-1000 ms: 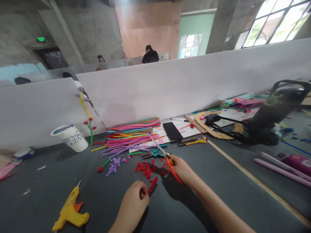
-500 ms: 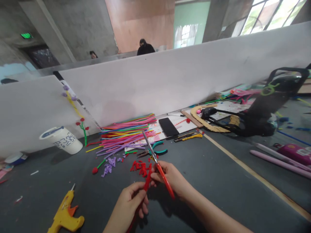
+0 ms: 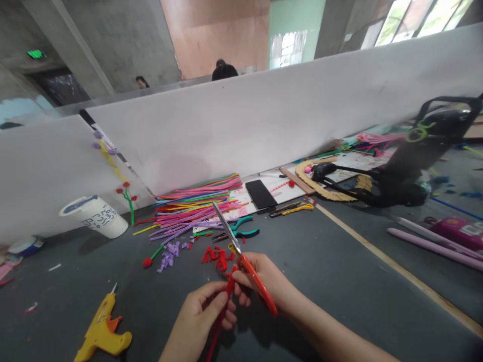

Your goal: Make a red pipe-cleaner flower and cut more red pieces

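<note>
My left hand (image 3: 207,311) is closed around a red pipe cleaner (image 3: 231,282), which runs down past the bottom of the view. My right hand (image 3: 264,279) carries scissors with red handles (image 3: 258,284), their blades together and pointing up and away to the left. The thumb and fingertips of that hand also touch the top end of the red pipe cleaner. Just beyond the hands lies a pile of short red pieces (image 3: 219,257). Cut purple pieces (image 3: 169,255) sit to its left. Teal-handled pliers (image 3: 237,231) rest behind the scissors.
Many coloured pipe cleaners (image 3: 196,201) lie against the white partition (image 3: 226,130). A phone (image 3: 261,194) and a yellow utility knife (image 3: 298,209) are to their right. A yellow glue gun (image 3: 103,327) is at the front left, near a white cup (image 3: 98,216). A black stand (image 3: 403,171) occupies the right.
The scissors have tipped a little further left, with their handles shifted slightly right. Both hands have moved slightly, still on the red pipe cleaner. The camera view has shifted a little.
</note>
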`<state>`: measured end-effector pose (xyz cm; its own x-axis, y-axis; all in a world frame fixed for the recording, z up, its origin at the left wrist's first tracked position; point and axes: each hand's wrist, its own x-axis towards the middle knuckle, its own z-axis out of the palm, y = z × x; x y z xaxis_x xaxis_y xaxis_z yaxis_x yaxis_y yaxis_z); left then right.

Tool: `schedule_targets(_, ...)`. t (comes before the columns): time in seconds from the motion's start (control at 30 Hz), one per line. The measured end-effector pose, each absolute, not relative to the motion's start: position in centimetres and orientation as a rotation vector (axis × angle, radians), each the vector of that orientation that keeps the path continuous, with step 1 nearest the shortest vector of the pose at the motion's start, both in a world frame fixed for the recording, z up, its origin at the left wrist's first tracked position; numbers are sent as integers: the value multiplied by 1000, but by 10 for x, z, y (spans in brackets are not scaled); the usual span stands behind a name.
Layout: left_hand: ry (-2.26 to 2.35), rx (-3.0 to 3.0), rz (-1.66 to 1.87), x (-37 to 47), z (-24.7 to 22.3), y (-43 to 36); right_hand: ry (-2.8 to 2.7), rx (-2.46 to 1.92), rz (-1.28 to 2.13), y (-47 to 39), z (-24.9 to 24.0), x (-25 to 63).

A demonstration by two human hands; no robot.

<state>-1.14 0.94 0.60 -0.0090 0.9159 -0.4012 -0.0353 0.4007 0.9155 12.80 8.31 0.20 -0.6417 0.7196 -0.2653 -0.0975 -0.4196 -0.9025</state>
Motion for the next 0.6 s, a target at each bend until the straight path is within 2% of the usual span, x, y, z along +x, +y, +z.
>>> schedule_targets(0.23,1610,1267,912,-3,15,17,-1283,-899,2034,82,3,126)
schedule_targets(0.47,1459,849,981,-5,13,14,-1311,-909,2041,82,5,128)
schedule_targets(0.6,1424,799,973,-6,15,12,-1305,-929,2058,80,5,127)
